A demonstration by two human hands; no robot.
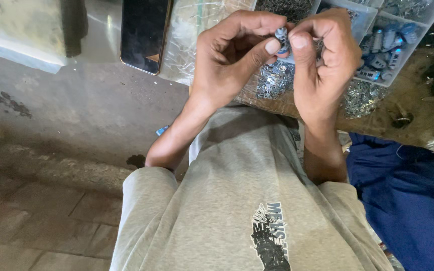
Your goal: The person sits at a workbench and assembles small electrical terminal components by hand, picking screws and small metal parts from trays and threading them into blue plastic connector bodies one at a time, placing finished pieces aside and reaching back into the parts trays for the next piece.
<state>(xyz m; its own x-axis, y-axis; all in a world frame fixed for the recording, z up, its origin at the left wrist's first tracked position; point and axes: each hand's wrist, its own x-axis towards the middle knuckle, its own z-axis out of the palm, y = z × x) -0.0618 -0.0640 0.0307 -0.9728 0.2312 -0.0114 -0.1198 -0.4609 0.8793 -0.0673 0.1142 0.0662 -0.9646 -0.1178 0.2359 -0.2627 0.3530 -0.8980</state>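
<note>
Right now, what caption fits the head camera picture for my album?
Both hands, left hand and right hand, pinch a small blue-grey part above a clear bag of metal pieces.

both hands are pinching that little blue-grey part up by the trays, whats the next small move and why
Probably press the thumbs together to seat the pieces. The left hand and right hand both pinch the small blue-grey part between thumb and fingertips, thumbs almost touching. It sits above the loose metal clips, with similar blue parts in the clear tray close by.
</note>
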